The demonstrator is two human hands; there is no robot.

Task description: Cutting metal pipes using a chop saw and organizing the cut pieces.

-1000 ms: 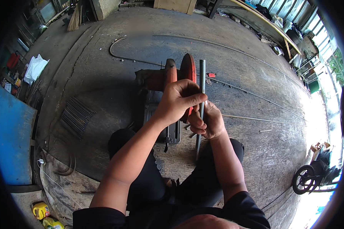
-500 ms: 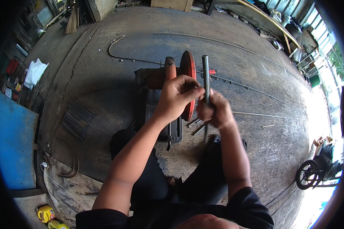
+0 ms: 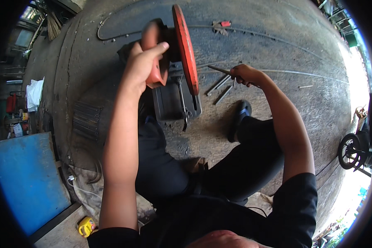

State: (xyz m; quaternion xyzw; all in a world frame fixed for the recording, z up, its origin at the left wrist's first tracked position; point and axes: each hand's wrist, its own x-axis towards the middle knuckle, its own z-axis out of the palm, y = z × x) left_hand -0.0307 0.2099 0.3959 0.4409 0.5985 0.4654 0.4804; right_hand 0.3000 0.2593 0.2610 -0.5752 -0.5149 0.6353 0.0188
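Observation:
A red-orange chop saw stands on the floor in front of me, its round red blade guard [image 3: 187,49] tilted slightly. My left hand [image 3: 137,68] is closed around the saw's orange handle [image 3: 156,76], thumb laid over it; the other fingers are mostly hidden. Right of the saw, my right hand [image 3: 247,75] grips a metal rod [image 3: 219,69] that points left toward the guard. Below that hand, short cut rods [image 3: 223,94] lie on the floor. The dark saw base [image 3: 165,108] carries a clamp screw with a crank [image 3: 183,101].
A bundle of dark rods [image 3: 87,120] lies left of the saw. Further left are a blue panel [image 3: 29,177] and a white bag [image 3: 35,93]. A long thin bar [image 3: 293,72] and a cable cross the floor. My sandalled foot [image 3: 239,118] is beside the cut rods.
My hands have come apart. The left has moved left onto the saw handle; the right has moved right and away, its rod now pointing left instead of upright. The view has tilted down.

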